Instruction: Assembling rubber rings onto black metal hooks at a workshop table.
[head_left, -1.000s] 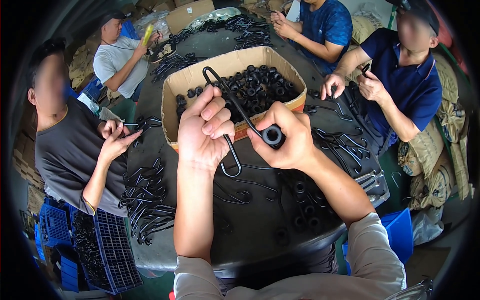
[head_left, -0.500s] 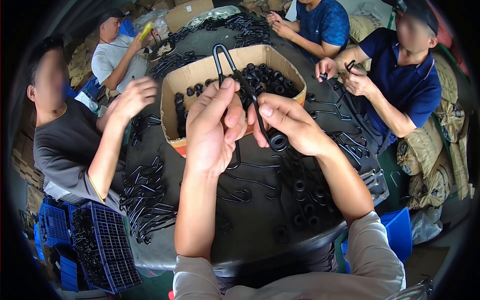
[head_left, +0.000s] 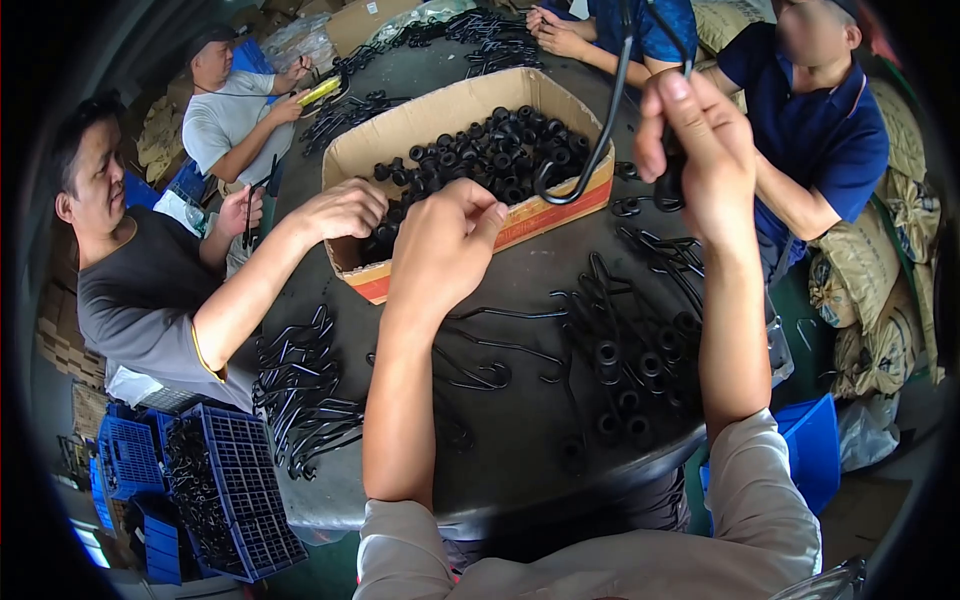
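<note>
One tan cardboard box [head_left: 420, 125], red-striped base

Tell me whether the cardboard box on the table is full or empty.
Partly full. The open cardboard box holds a heap of small black rings that stays below its rim, and a co-worker's hand reaches in.

Blue crates [head_left: 235, 490], perhaps hook-filled, beside sacks [head_left: 870, 290].

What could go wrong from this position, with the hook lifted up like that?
The right hand holds the black metal hook raised over the cardboard box; its curled end hangs near a co-worker's hand reaching into the box, and might snag it. The left hand hovers empty at the box rim, so a slip would probably drop the hook among the black rings.
</note>
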